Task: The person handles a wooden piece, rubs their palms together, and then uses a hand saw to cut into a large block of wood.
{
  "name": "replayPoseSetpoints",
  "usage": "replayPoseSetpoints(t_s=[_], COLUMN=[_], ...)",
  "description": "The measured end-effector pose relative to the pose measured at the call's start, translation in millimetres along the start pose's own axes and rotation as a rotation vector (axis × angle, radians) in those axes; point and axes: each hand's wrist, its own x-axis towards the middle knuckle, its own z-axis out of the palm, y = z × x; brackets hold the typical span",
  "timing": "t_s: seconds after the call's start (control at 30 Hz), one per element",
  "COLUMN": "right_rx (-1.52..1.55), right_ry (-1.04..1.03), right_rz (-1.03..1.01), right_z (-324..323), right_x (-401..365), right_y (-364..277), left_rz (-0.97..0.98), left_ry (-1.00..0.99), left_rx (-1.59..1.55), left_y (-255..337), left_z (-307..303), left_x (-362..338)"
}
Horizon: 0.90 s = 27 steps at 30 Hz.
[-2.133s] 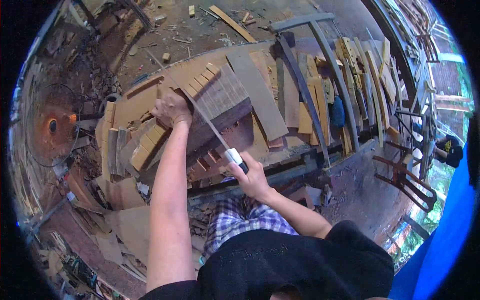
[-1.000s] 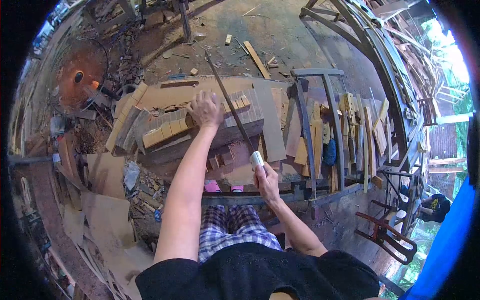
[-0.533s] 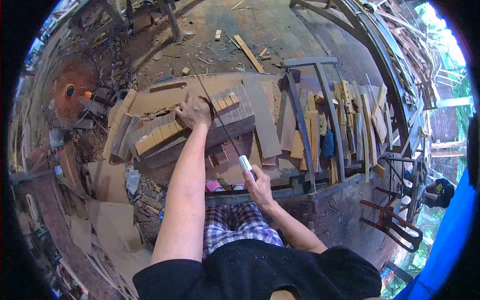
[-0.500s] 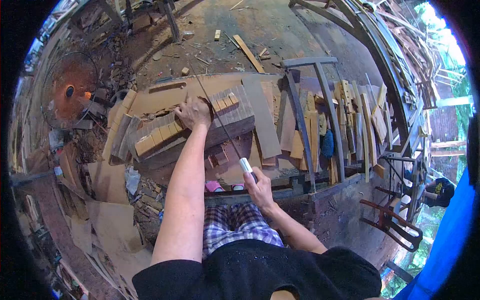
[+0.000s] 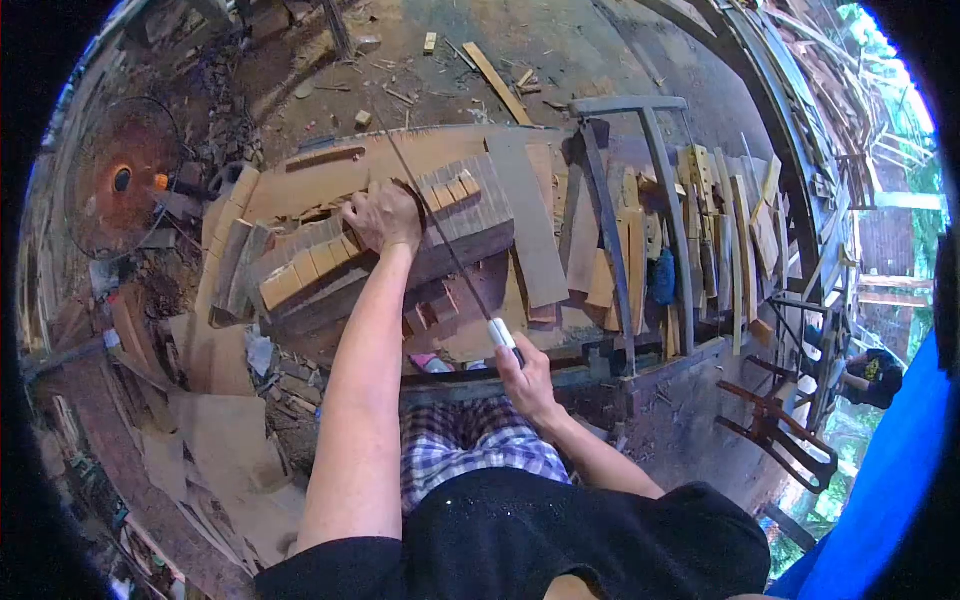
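My right hand (image 5: pixel 527 383) is closed around the white handle (image 5: pixel 503 336) of a handsaw. Its long thin blade (image 5: pixel 446 243), seen nearly edge-on, slants up and away across a thick wooden beam (image 5: pixel 470 240). Along the beam's top, a row of short pale-faced wood blocks (image 5: pixel 320 262) sits side by side, with the blade crossing between two of them. Just left of the blade, my left hand (image 5: pixel 387 217) presses down with bent fingers, gripping the wood. Its fingertips are partly hidden, and so is the depth of the cut.
Boards and offcuts (image 5: pixel 625 260) lie to the right under a wooden frame (image 5: pixel 652 200). A round fan (image 5: pixel 125 180) stands at the left. Wood scraps litter the ground. A wooden chair frame (image 5: pixel 775 430) and another person (image 5: pixel 875 378) are at the far right.
My right hand has drawn the saw slightly toward my body along the same line. My left hand keeps its place on the wood. The whole view has shifted a little.
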Motion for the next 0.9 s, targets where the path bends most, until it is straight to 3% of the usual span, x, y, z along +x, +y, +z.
replayPoseSetpoints(t_s=[0.17,0.37,0.57,0.7,0.77,0.9], right_rx=[0.066,0.075,-0.058,-0.002,0.005,-0.019], right_ry=[-0.024,-0.029,-0.052,-0.061,0.007,-0.052], right_rz=[0.057,0.048,0.074,0.123,-0.004,-0.001], right_z=[40.9,-6.7,29.9,1.3,-4.8,19.4], right_x=[76.5,-6.5,75.4,12.5,-7.5,62.2], right_y=[-6.1,11.9,0.3,11.5,22.2,5.5], left_rz=[0.008,-0.013,-0.044,-0.005,-0.032,0.022], left_ry=[-0.065,-0.050,-0.096,-0.049,-0.027,-0.052], left_rx=[0.029,-0.040,-0.086,-0.068,-0.122,-0.090], left_y=[-5.7,-3.5,-2.0,-4.9,-3.2,-7.3], left_z=[6.9,2.0,-3.8,4.2,0.3,3.2], left_x=[3.6,2.6,7.9,7.6,5.4,5.2])
